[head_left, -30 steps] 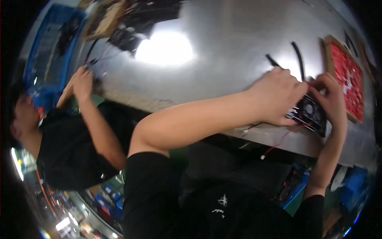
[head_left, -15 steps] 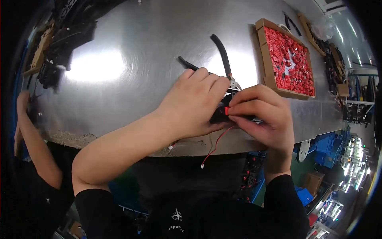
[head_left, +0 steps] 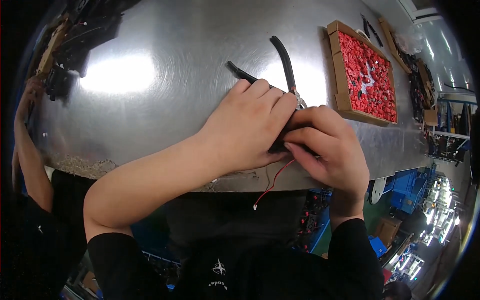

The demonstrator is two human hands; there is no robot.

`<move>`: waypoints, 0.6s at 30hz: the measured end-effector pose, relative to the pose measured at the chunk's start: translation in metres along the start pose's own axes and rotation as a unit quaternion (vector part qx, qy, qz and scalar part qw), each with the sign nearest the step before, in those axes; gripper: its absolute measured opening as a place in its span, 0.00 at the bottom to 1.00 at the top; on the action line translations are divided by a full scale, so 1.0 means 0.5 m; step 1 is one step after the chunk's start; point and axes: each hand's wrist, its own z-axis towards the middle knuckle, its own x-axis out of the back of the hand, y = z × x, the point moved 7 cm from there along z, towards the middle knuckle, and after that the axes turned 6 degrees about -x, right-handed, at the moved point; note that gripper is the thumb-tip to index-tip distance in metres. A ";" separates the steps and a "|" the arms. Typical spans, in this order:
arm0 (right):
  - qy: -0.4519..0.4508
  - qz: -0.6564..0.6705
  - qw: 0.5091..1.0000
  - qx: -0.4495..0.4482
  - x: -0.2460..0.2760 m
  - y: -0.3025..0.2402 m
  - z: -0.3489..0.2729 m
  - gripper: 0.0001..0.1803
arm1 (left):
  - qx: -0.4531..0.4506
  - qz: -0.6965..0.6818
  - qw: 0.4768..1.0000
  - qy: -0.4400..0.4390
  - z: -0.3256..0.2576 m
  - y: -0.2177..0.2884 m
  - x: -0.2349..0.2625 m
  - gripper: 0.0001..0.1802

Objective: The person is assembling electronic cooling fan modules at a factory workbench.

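Note:
Near the front edge of the metal table, my left hand (head_left: 247, 122) is closed round a black part (head_left: 277, 145), which is mostly covered by my fingers. The fingers of my right hand (head_left: 330, 145) are pinched together against that part's right side. What sits between those fingertips is hidden. A thin red wire (head_left: 273, 185) with a small white connector (head_left: 255, 206) hangs down from under the hands, over the table edge. Just beyond my knuckles lie pliers with black handles (head_left: 285, 60), their metal jaws partly behind my hands.
To the right stands a cardboard tray (head_left: 342, 82) full of small red parts (head_left: 362, 70). Behind it lies another black-handled tool (head_left: 371, 31). At the far left, a co-worker's arm (head_left: 30, 145) reaches towards dark parts (head_left: 60, 82) on the metal table (head_left: 185, 55).
The red piece that showed at my right fingertips is now out of sight. My right fingers have moved closer in against the black part. The co-worker's hand at left has moved further up.

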 end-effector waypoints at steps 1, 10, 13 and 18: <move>0.001 -0.018 1.000 -0.016 0.000 -0.003 0.000 0.11 | 0.003 -0.001 1.000 0.002 -0.005 -0.002 -0.001 0.38; 0.004 -0.006 0.991 -0.135 -0.022 0.007 -0.024 0.09 | -0.020 0.039 0.999 0.022 -0.012 0.004 0.006 0.40; -0.011 0.007 0.999 -0.051 -0.010 0.021 -0.008 0.10 | -0.001 0.009 1.000 -0.002 -0.023 -0.004 0.010 0.39; 0.044 0.056 0.991 -0.113 0.057 0.124 0.018 0.20 | -0.058 0.014 0.996 -0.060 0.019 0.003 0.031 0.41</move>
